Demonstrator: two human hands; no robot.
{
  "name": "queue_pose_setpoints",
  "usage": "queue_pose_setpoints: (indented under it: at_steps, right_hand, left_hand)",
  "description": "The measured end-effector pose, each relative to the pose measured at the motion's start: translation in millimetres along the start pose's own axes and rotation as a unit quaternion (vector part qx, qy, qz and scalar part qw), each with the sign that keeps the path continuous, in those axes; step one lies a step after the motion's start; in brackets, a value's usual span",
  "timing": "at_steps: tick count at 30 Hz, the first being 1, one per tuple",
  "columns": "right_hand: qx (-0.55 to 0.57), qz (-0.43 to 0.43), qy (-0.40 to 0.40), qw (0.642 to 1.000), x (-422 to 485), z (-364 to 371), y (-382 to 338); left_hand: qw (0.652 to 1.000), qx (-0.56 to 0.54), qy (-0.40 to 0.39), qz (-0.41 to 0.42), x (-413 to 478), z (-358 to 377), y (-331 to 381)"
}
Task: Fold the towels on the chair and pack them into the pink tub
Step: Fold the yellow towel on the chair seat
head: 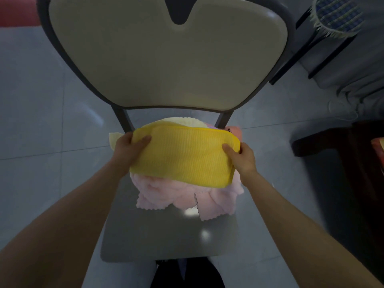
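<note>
A folded yellow towel [185, 156] is held above the chair seat [166, 235]. My left hand [128, 146] grips its left end, thumb on top. At the right end my right hand [241, 154] grips it the same way. Under it lies a crumpled pale pink towel [187, 198]. A cream towel [182, 122] and a darker pink cloth [235, 132] show behind the yellow one. The pink tub is not in view.
The chair's cream backrest [166, 55] rises just behind the towels. Grey tiled floor [41, 121] surrounds the chair. Dark furniture [342, 146] stands at the right, and a black rack with a checked cloth [336, 15] at the upper right.
</note>
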State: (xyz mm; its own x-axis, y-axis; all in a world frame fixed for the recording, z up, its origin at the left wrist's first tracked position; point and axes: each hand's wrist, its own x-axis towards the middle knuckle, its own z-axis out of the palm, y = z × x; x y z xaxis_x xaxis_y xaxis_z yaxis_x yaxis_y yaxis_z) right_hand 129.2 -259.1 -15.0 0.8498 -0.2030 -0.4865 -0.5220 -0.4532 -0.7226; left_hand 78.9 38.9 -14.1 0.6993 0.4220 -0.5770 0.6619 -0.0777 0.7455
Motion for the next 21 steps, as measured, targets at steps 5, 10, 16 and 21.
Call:
queue_pose_setpoints:
  at_steps: [5,10,16,21]
  right_hand:
    - [-0.119,-0.107,0.071,0.985,-8,3,6]
    - [-0.089,-0.081,0.095,0.988,-11,11,9]
    - [0.055,0.068,0.025,0.996,-7,16,11]
    - [0.130,0.137,-0.040,0.981,-7,16,13]
  left_hand:
    - [0.950,0.126,0.180,0.222,0,-4,6]
    - [0.984,-0.086,0.080,0.137,5,-3,30]
    - [0.973,-0.074,-0.173,-0.130,17,-10,20]
    - [0.974,-0.083,-0.176,-0.114,13,-26,15]
